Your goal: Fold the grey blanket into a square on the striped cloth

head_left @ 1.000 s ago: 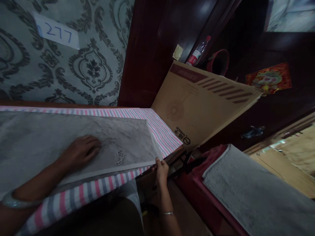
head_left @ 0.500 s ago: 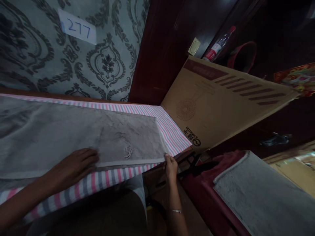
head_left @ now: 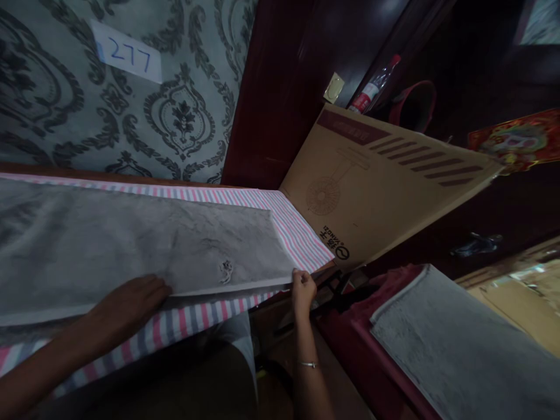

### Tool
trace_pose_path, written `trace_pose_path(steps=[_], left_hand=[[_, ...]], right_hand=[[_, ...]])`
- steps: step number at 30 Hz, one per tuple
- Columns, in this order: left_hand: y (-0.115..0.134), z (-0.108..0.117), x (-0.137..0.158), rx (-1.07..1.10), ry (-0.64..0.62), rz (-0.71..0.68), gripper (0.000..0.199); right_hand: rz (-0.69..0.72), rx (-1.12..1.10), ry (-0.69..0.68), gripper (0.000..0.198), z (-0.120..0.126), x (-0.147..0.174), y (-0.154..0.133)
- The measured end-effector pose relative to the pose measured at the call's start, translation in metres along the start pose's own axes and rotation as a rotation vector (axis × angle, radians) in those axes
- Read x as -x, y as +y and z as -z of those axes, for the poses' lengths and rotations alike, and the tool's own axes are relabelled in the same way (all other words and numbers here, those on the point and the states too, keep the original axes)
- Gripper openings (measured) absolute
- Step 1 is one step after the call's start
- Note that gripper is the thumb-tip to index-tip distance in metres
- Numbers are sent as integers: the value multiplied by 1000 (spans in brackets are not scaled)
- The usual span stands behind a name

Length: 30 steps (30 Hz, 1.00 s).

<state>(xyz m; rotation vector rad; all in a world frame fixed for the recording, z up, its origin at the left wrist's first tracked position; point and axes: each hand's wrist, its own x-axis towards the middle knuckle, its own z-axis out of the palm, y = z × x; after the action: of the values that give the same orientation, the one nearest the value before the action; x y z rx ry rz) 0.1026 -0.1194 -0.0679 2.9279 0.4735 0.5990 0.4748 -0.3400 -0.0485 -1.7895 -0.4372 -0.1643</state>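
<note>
A left hand [head_left: 146, 294] plus a right hand [head_left: 303, 287], so that's two, with one thin bracelet [head_left: 308, 364] showing. One gray cloth [head_left: 131, 239] by the hands and a second gray cloth [head_left: 464, 338] off to the right makes two I can make out. Striped cloth [head_left: 296, 231]? Just the one. Then it's singles all round: one cardboard box [head_left: 376, 192], one bottle [head_left: 371, 87], one round red container [head_left: 396, 114], one switch plate [head_left: 334, 87], one red decoration [head_left: 516, 140], one door handle [head_left: 476, 244], one paper sign [head_left: 126, 51] with three digits.
</note>
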Motion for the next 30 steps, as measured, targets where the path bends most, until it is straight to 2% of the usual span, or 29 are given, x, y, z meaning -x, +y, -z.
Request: trace_pose_path(steps=[3,6,9,11,13,15,18,20,23,25,27,28,30], left_hand=[[12,-2,0,-86,2,-62,48],[29,10,-4,-96,35,-91,43],[39,25,-3,-84,33,-48,34],[39,33,2,-111,38,8,30],[34,42,11,-152,35,64,27],[27,55,22,-182,22,134,25],[18,75,40,-210,28,242,27],[12,87,55,-245,89,295,32],[1,105,84,-306,238,388,46],[-8,120,109,-312,352,517,52],[-18,139,133,-290,464,756,50],[-23,148,144,-260,490,912,49],[-36,165,161,-178,447,1189,52]], right_hand=[[19,133,-14,48,3,7,17],[87,295,-42,46,11,9,21],[326,385,-10,40,12,9,6],[501,309,-32,36,0,17,-14],[659,153,-190,27,-22,36,-40],[794,-14,-440,18,-48,68,-70],[898,-182,-776,17,-85,122,-117],[958,-237,-956,22,-105,150,-145],[1034,-258,-1164,28,-132,173,-173],[1032,-269,-1225,31,-150,180,-179],[988,-283,-1248,33,-167,184,-175],[958,-295,-1252,32,-175,186,-169],[891,-342,-1244,28,-187,190,-155]])
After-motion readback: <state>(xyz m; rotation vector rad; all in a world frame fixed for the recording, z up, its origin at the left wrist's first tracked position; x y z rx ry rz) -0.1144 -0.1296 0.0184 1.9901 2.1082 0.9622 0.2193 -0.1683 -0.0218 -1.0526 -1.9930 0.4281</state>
